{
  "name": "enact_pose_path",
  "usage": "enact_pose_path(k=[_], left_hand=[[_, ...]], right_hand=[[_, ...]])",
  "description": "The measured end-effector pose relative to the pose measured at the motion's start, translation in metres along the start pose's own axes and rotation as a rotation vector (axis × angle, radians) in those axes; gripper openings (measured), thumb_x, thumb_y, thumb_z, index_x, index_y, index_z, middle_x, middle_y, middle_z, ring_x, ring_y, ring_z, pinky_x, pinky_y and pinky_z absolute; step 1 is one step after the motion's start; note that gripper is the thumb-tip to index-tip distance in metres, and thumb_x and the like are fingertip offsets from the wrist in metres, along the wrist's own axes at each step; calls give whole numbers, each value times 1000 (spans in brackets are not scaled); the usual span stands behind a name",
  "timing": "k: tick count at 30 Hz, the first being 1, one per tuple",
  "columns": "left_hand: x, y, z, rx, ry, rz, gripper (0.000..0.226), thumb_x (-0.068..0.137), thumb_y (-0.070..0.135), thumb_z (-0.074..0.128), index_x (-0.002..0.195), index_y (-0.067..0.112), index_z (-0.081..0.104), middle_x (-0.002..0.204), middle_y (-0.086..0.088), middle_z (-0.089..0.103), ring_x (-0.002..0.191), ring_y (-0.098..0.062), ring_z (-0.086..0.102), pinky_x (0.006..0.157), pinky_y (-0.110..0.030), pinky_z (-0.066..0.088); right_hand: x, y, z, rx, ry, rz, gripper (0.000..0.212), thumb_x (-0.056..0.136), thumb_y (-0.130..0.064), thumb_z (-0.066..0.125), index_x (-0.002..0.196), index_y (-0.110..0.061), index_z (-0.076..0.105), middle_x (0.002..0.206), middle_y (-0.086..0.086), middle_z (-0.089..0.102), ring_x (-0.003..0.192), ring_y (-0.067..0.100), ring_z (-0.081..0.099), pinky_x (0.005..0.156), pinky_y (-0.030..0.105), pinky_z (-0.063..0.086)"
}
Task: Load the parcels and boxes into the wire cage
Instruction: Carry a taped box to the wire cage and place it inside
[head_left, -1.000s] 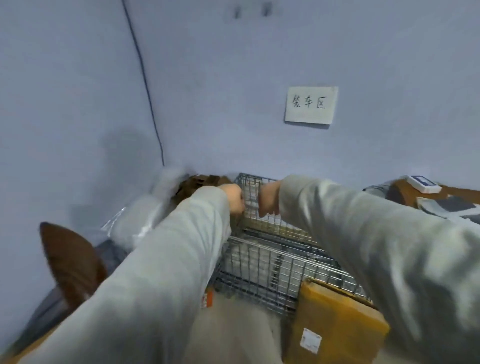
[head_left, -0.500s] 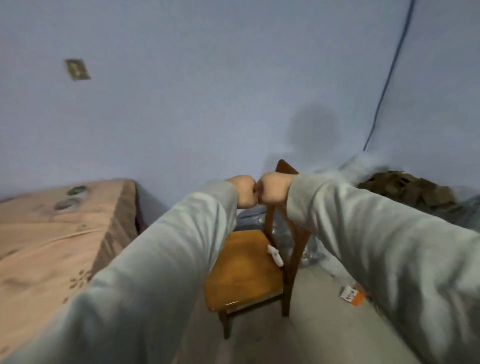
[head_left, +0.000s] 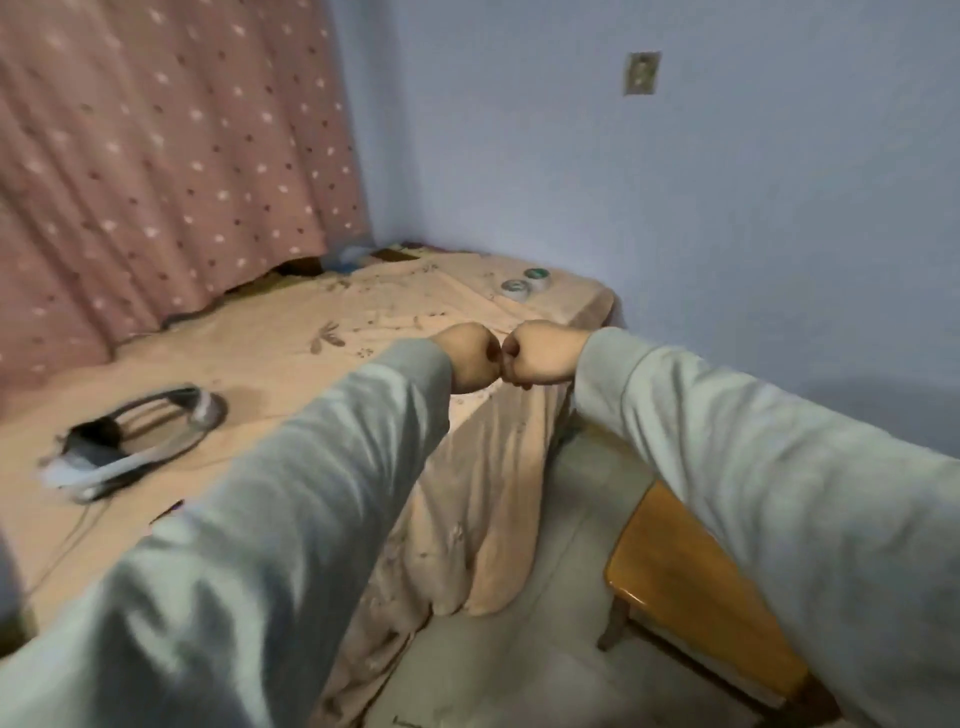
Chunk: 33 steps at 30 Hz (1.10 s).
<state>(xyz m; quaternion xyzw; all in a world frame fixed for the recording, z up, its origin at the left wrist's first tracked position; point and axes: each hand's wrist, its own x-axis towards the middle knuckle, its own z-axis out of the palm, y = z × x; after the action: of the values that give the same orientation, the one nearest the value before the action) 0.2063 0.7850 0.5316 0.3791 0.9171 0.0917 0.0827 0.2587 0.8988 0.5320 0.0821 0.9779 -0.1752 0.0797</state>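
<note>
Both arms are stretched out ahead in grey sleeves. My left hand (head_left: 470, 356) and my right hand (head_left: 537, 354) are closed into fists, knuckles touching, with nothing in either. They hover over the corner of a bed (head_left: 270, 332) covered in a peach sheet. The wire cage, the parcels and the boxes are out of view.
A headset with a cable (head_left: 135, 441) lies on the bed at the left. Two tape rolls (head_left: 524, 283) sit near the bed's far corner. A wooden chair (head_left: 696, 587) stands at the lower right on the grey floor. A pink dotted curtain (head_left: 171, 145) hangs at the left.
The view has swung left, away from the wire cage and parcels, past the chair to the bed. My fists came together and stay pressed knuckle to knuckle.
</note>
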Motion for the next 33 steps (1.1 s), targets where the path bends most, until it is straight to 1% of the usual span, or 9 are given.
enact_pose_path(k=[2, 6, 8, 14, 18, 23, 26, 29, 33], left_hand=[[-32, -38, 3, -22, 15, -145, 28, 92, 22, 51, 109, 8, 69, 112, -14, 67, 103, -30, 59, 81, -27, 43], [-105, -99, 1, -13, 44, -385, 28, 93, 23, 50, 109, 10, 69, 112, -11, 67, 104, -29, 59, 82, -27, 43], [-144, -124, -3, 21, 70, -488, 28, 93, 23, 50, 111, 10, 68, 114, -9, 66, 107, -28, 59, 85, -28, 44], [-242, -183, -9, 8, 148, -752, 30, 96, 24, 46, 108, 9, 68, 115, -11, 65, 96, -26, 54, 82, -27, 40], [-289, -210, -5, -28, 155, -869, 26, 93, 20, 48, 102, 7, 70, 108, -14, 65, 96, -31, 57, 77, -26, 39], [-339, -246, 3, -56, 150, -955, 20, 90, 20, 53, 87, 8, 69, 88, -12, 65, 81, -28, 55, 75, -30, 45], [-366, -269, 8, -110, 171, -992, 20, 88, 20, 56, 96, 10, 71, 87, -8, 63, 80, -24, 55, 74, -28, 45], [-393, -299, 13, -150, 182, -1012, 20, 87, 20, 56, 97, 10, 71, 91, -9, 66, 86, -27, 61, 78, -30, 49], [-432, -348, 16, -180, 191, -1017, 19, 88, 17, 55, 93, 7, 70, 84, -9, 62, 81, -27, 57, 73, -28, 45]], right_hand=[[15, -35, 21, 47, -66, -120, 20, 87, -12, 51, 85, -7, 70, 72, 5, 65, 70, 19, 59, 71, 27, 49], [23, -115, 57, 40, -182, -342, 20, 88, -10, 52, 95, -6, 70, 78, 6, 65, 68, 17, 58, 54, 17, 45], [22, -157, 72, 24, -221, -441, 21, 87, -8, 51, 96, -5, 70, 81, 9, 67, 73, 18, 60, 61, 21, 45], [6, -264, 113, -35, -291, -718, 20, 86, -8, 48, 72, -10, 62, 71, 5, 64, 69, 18, 57, 65, 26, 47], [-3, -317, 142, -36, -368, -805, 26, 84, -6, 47, 62, -19, 52, 66, 1, 60, 62, 16, 57, 53, 22, 40], [-13, -368, 179, 1, -438, -854, 19, 86, -13, 49, 75, -10, 64, 87, 16, 70, 83, 27, 66, 80, 34, 53], [-19, -396, 196, -4, -463, -865, 20, 88, -8, 48, 86, -8, 68, 84, 13, 68, 79, 23, 61, 66, 25, 49], [-21, -432, 217, -40, -470, -874, 23, 87, -5, 48, 72, -16, 60, 80, 9, 65, 76, 22, 58, 59, 22, 44], [-20, -487, 252, -6, -472, -869, 22, 87, -5, 48, 72, -14, 62, 96, 17, 71, 89, 31, 68, 82, 37, 55]])
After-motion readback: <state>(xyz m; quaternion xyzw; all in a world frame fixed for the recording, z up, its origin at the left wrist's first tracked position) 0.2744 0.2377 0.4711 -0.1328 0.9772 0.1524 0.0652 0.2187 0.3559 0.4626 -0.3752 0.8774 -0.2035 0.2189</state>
